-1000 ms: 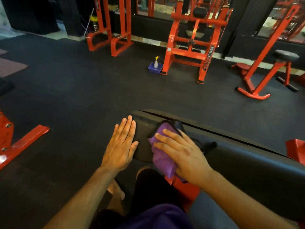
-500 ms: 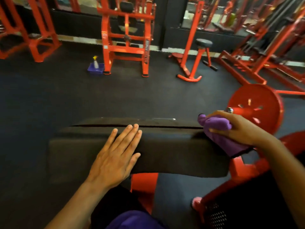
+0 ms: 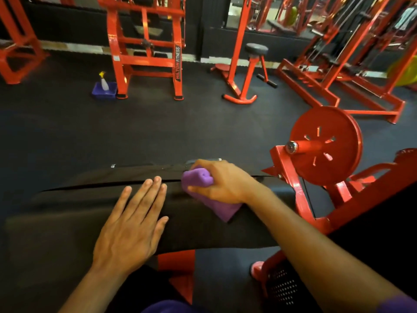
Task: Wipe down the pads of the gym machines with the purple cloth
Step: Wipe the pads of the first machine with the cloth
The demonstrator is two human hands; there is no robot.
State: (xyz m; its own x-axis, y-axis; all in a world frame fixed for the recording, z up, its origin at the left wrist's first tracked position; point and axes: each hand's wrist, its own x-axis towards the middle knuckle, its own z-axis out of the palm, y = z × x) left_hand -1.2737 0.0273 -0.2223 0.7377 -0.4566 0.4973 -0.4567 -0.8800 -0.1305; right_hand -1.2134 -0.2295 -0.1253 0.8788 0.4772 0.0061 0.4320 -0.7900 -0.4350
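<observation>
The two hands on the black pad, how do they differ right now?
The left hand lies flat with fingers straight, while the right hand is curled. The left hand holds nothing; the right hand grips the purple cloth. The left hand rests on the near face of the pad, the right hand nearer its far top edge. Both are bare and touch the same pad.

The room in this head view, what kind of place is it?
Very likely a gym: red steel machines, one marked HILTON FITNESS, a red weight plate on a bar, and dark floor matting.
</observation>
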